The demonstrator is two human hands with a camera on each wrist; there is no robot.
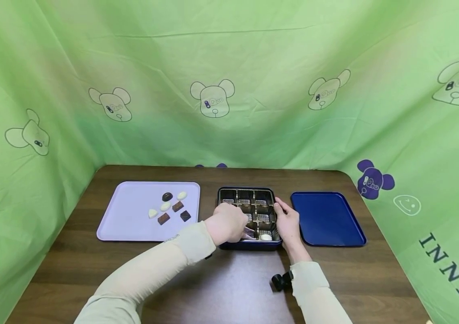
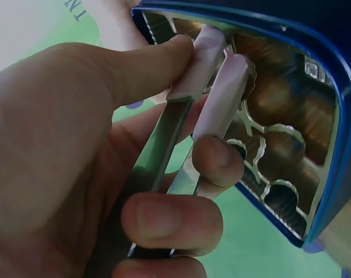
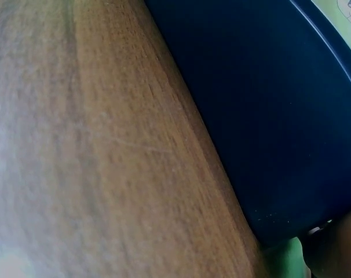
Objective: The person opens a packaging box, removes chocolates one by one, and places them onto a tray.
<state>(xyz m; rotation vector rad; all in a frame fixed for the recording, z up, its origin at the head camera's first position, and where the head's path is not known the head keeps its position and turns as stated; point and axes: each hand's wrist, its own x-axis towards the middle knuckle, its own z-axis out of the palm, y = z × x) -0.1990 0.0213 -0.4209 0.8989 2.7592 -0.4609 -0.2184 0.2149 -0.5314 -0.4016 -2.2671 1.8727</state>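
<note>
My left hand (image 1: 230,222) holds metal tongs (image 2: 219,101) with pale lilac tips, fingers and thumb curled round the arms. Their tips reach down into the front of a dark blue box (image 1: 249,246), fitted with a divided, shiny dark insert (image 2: 280,124). Whether anything sits between the tips cannot be told. A white chocolate (image 1: 266,237) lies in the front right compartment; my left hand hides part of the left and front ones. At the box's right side, my right hand (image 1: 287,223) grips the wall and rim.
Left of the box, a lilac tray (image 1: 132,202) bears several chocolates: a dark oval (image 1: 167,197), a brown block (image 1: 163,218), white pieces (image 1: 182,195). A dark blue tray (image 1: 328,218) lies to the right. A green curtain (image 1: 253,139) hangs behind the wooden table (image 1: 229,288).
</note>
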